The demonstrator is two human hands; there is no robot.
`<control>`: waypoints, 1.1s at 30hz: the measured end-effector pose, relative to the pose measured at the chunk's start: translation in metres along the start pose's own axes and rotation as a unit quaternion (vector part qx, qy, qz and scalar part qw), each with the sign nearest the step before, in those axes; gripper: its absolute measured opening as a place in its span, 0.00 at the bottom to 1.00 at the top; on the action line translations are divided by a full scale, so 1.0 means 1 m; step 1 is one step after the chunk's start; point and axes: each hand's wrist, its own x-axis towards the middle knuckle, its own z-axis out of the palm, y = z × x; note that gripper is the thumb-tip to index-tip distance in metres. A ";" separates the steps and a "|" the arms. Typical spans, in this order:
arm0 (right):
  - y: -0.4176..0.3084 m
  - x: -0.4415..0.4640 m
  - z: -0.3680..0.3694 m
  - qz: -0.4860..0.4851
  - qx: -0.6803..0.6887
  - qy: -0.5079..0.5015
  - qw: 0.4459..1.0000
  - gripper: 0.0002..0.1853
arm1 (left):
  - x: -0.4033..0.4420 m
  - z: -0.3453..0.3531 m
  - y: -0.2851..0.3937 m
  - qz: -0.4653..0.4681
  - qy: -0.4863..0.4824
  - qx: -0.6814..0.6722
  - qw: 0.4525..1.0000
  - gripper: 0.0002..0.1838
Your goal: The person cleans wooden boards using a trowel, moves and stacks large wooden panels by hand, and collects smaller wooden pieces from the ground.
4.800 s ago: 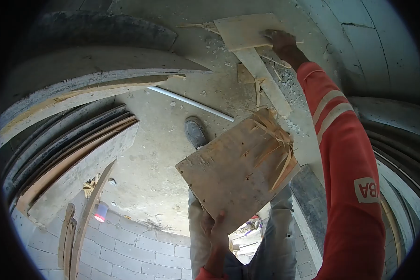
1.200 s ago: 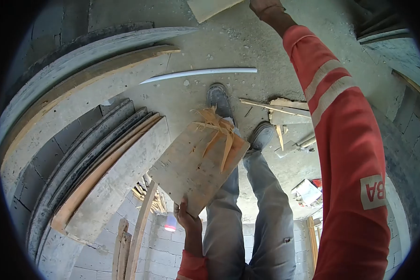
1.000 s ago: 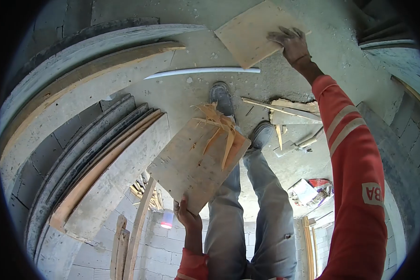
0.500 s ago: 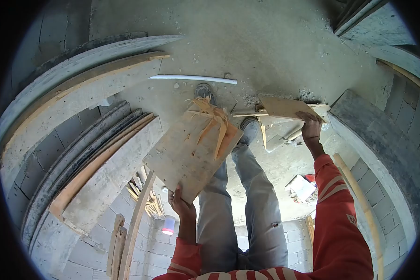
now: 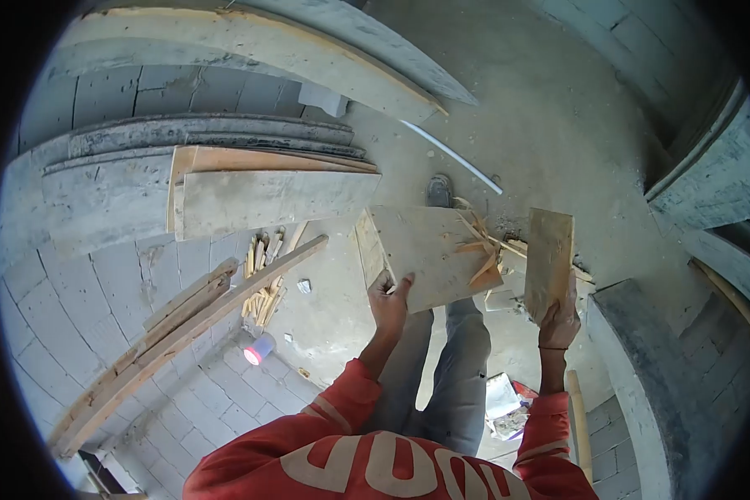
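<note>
A splintered plywood board [image 5: 437,254] is held at its lower left edge by my left hand [image 5: 389,302], thumb on its face. Torn wood strips stick out at its right end. On the left side of that board another pale panel edge shows. My right hand [image 5: 560,323] grips the lower end of a narrower plywood piece [image 5: 549,254], which stands upright and apart from the first. Both pieces are above the floor, in front of my legs.
Stacked boards [image 5: 275,198] lean on the block wall at left, with long curved planks [image 5: 250,42] above. Wood sticks [image 5: 262,279], a pink-and-white container [image 5: 259,349], and a timber [image 5: 192,325] are lower left. A white pipe [image 5: 452,156] lies on the floor. A large panel [image 5: 642,383] stands right.
The view has turned. My right hand has brought its plywood piece in from the far floor and turned it upright. My left hand still holds the splintered board, now more level.
</note>
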 end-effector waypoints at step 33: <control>-0.482 -0.034 -0.052 0.225 0.447 -0.229 0.835 0.23 | 0.120 -0.323 0.156 -0.001 -0.339 -0.007 0.941 0.35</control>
